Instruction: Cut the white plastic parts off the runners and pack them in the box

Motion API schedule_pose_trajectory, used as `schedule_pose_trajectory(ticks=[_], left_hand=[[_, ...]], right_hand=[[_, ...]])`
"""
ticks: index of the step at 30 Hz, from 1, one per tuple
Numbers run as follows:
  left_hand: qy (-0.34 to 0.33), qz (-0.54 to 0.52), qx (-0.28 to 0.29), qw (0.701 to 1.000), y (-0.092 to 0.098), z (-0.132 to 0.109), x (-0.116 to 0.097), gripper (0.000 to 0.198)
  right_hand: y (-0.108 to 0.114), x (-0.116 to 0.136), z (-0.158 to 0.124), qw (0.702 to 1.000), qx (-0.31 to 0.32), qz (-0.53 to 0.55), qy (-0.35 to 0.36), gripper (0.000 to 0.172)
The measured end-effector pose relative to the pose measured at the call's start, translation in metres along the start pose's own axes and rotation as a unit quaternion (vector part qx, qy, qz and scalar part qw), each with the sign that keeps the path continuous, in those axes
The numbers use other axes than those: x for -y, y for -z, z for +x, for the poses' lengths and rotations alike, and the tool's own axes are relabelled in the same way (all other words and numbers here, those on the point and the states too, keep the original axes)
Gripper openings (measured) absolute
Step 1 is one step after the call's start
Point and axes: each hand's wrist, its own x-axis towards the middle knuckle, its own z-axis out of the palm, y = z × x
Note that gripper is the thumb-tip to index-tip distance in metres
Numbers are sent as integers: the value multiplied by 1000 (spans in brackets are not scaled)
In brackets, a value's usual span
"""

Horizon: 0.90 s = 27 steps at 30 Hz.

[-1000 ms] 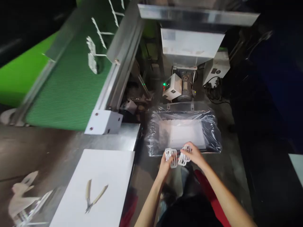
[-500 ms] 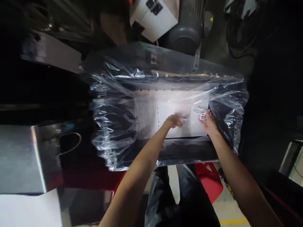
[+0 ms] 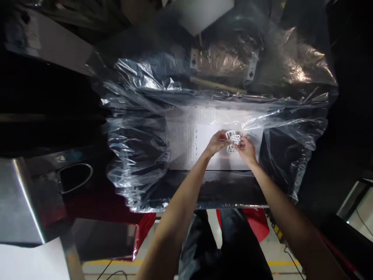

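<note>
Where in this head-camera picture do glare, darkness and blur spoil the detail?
Head view: glare streaks the clear plastic liner; the surroundings sink into black; the white parts between the left hand and right hand look soft and washed out.

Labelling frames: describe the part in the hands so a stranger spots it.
Find the big bag-lined bin in mid-frame, with its white floor layer. Above that layer the left hand and right hand meet on a small white lattice piece, the only thing lifted off it.
</note>
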Motion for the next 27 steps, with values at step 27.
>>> schedule_pose_trajectory(ticks=[27], left_hand=[[75,318,-337,883,4,-47,26,33]], right_hand=[[-15,58,42,940,-191,-280,-42,74]])
